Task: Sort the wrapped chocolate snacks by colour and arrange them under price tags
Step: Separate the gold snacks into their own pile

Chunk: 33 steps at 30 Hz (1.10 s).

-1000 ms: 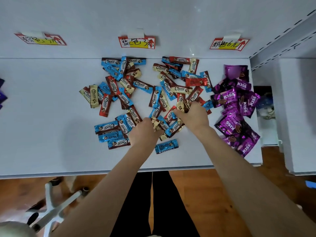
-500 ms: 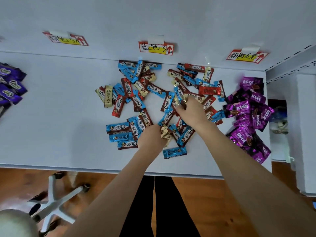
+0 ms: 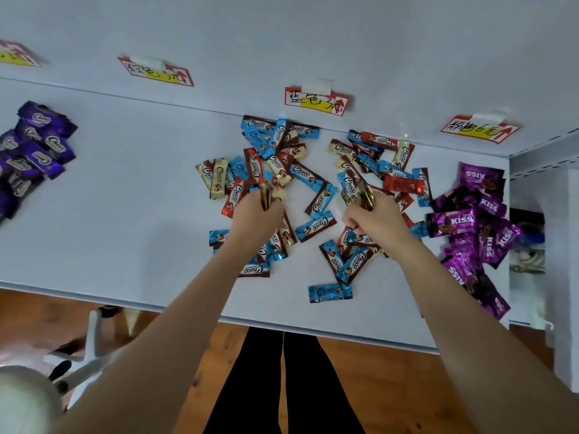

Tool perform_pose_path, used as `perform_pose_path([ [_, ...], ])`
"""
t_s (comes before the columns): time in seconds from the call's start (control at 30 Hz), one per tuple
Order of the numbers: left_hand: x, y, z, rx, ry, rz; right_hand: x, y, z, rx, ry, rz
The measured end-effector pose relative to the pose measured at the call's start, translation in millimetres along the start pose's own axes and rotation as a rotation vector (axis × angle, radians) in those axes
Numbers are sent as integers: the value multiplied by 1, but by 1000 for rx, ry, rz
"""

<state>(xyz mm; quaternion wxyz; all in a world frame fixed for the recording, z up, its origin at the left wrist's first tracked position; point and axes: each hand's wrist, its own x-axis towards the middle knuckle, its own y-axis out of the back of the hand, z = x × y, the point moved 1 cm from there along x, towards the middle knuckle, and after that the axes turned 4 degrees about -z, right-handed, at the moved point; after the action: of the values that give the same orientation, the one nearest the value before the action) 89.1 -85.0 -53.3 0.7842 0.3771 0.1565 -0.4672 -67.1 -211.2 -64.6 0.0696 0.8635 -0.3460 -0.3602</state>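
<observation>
Far left: dark purple Choco pile [image 3: 31,151] sat grouped, well apart from the rest, below a cut-off tag [image 3: 15,54]. Next tag along [image 3: 155,72] was too blurred to read.

Centre: mixed pile [image 3: 308,178] of blue, red and gold bars lay unsorted below the blue tag [image 3: 316,101]. Left hand [image 3: 255,214] was clamped on a few gold wrappers [image 3: 268,194] over the pile's left part. Right hand [image 3: 376,219] gripped its own gold bunch [image 3: 360,194] over the right part. One lone blue bar [image 3: 330,292] lay near the front edge.

Step in hand looked like pulling gold out of the mix. To do it well:
- lift each bar, don't drag; foil would likely slide and pull neighbours along
- remaining gold bars at the pile's left fringe [image 3: 214,178] and far right [image 3: 404,153] suit the left and right hand respectively
- don't overfill either fist; a loose bunch could shed bars back into the mix
- set gold down as one group, apart from purple. Couldn't tell which tag was gold's.

Right: magenta Kiss pile [image 3: 473,227] sat below the pink tag [image 3: 481,130], touching the mix's right fringe. The right forearm risked sweeping it.

Tabletop [image 3: 125,214] was smooth and white, with a white back panel carrying the tags. Room: wooden floor [image 3: 188,333], white chair base [image 3: 84,355] near left, white shelf unit [image 3: 560,245] right.
</observation>
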Motion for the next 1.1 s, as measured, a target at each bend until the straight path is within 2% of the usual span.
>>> perform_pose_path([
  [0.1, 29, 2, 9, 9, 2, 170, -8, 9, 7, 100, -7, 74],
  [0.17, 45, 0, 15, 96, 29, 236, -11, 15, 12, 147, -12, 118],
  [0.27, 60, -4, 21, 240, 95, 233, -15, 23, 21, 150, -17, 166],
  [0.37, 67, -6, 23, 297, 101, 206, -15, 30, 27, 45, -2, 185],
  [0.47, 68, -6, 23, 230, 63, 169, -7, 34, 25, -195, 58, 223],
  [0.63, 54, -7, 20, 60, -55, 185, 18, 31, 14, -488, 97, 178],
  [0.8, 37, -2, 12, -109, -87, 113, 35, 24, 6, -688, 66, 180],
  [0.97, 27, 8, 0, -280, -4, 69, 31, 23, 1, -674, 120, 222],
  [1.1, 23, 17, -8, -284, 17, 86, 32, 22, -10, -446, 185, 196],
])
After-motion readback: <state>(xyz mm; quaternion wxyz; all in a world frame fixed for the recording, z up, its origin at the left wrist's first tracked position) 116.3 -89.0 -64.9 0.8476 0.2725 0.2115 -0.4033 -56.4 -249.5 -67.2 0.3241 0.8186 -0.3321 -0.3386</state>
